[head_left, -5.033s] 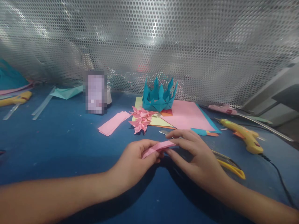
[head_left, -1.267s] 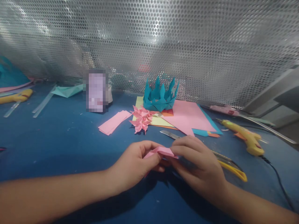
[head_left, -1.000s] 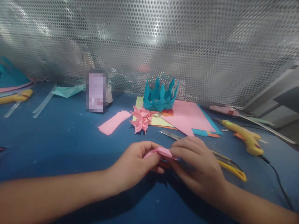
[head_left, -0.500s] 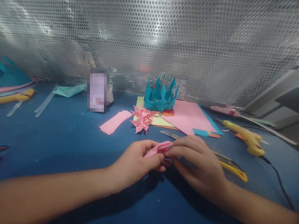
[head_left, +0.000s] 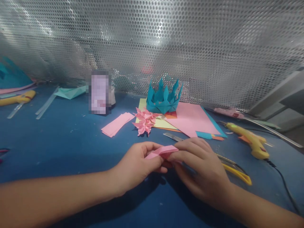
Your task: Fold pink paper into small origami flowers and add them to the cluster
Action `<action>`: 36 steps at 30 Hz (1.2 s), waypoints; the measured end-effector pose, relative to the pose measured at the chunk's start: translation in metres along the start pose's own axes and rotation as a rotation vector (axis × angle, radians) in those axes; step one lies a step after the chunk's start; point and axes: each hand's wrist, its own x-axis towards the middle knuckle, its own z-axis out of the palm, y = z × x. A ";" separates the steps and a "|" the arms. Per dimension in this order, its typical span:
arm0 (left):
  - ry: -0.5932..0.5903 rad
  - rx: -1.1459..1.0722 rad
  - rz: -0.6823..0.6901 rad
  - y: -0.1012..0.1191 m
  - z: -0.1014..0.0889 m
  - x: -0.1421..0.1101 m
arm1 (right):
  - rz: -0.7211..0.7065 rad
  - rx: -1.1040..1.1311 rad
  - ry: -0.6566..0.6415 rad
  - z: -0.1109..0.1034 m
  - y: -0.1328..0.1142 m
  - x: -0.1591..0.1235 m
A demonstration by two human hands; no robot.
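Note:
A folded strip of pink paper is held between both hands above the blue table. My left hand pinches its left part between thumb and fingers. On the right end, my right hand closes its fingertips on the same paper; the fingers hide part of the fold. Just beyond the hands sit several pink paper flowers, with a stack of pink paper strips to their left. A utility knife with a yellow handle lies partly under my right hand, its blade showing past the fingers.
A blue paper crown stands on coloured sheets. To the right lies a yellow glue gun with a black cord. A blurred phone-like panel stands at back left, near glue sticks. Behind rises a perforated metal wall.
The pink paper has tilted flatter, and its right end has shifted slightly right and down. Both hands keep their grip with small finger movements; the other things have not moved.

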 end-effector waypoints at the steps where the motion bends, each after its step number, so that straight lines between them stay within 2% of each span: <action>1: 0.005 -0.018 -0.002 0.000 0.000 0.000 | 0.010 0.009 0.004 -0.001 -0.001 0.000; 11: -0.012 -0.070 0.020 0.001 0.002 0.000 | 0.103 0.137 0.041 0.000 0.000 0.002; 16: -0.003 -0.090 0.014 0.003 0.003 0.000 | 0.185 0.130 0.077 0.004 0.001 0.001; 27: 0.024 -0.060 0.033 -0.001 0.001 0.000 | 0.048 -0.073 -0.005 0.000 0.000 -0.002; 36: -0.027 -0.006 0.139 -0.003 0.000 0.001 | -0.019 -0.110 -0.056 -0.001 -0.012 -0.001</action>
